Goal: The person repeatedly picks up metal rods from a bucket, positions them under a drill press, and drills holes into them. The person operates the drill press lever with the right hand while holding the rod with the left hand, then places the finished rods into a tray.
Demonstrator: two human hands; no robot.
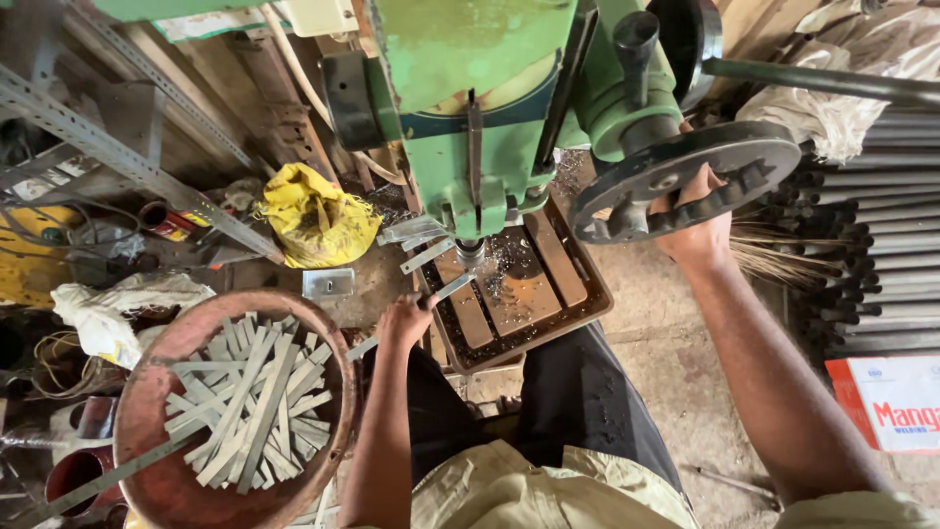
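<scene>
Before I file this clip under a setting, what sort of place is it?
Most likely a small metalworking shop. The left hand holds a flat metal strip under a green drill press, the right hand grips its dark spoked feed wheel, and a rusty round pan holds cut strips.

rusty metal basin point(147, 392), matt steel strips point(255, 402)
</scene>
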